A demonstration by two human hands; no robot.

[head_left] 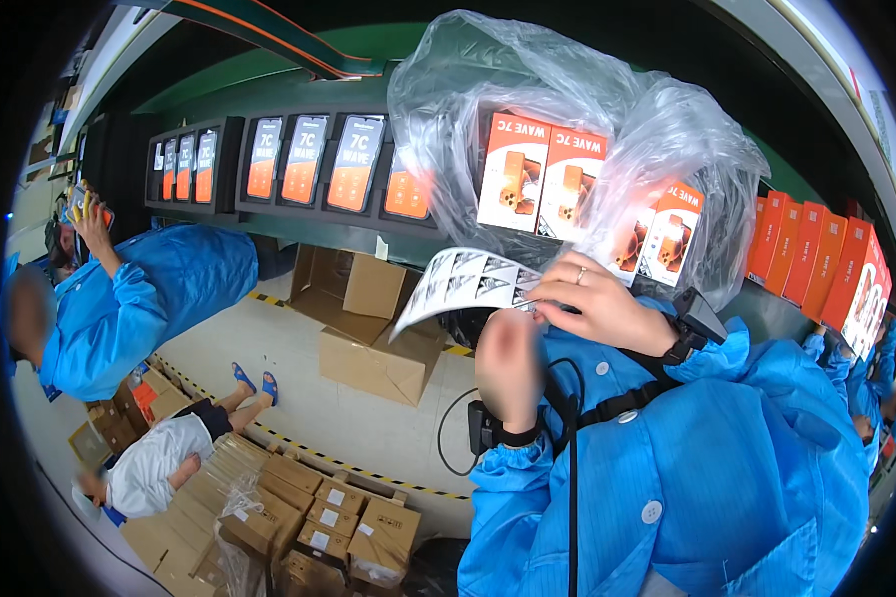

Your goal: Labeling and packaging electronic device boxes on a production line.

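A curved white sheet of dark printed labels (458, 284) is held up in front of my body, over the near edge of the bench. My left hand (509, 363) is closed on the sheet's lower right edge; a blur covers part of this hand. Fingers of my right hand (605, 308) pinch the sheet's right end, close to the left fingertips. Whether a single label is peeled up there is too small to make out. Just beyond the hands, orange-and-white phone boxes (516, 184) lie in a clear plastic bag (702, 129).
Dark trays (334, 215) of phones line the bench at left. Orange boxes (806, 254) stand in a row at right. An open carton (373, 358) is below the bench edge. A blue-sleeved co-worker (159, 289) works at far left; another person (159, 468) is near stacked cartons (383, 537).
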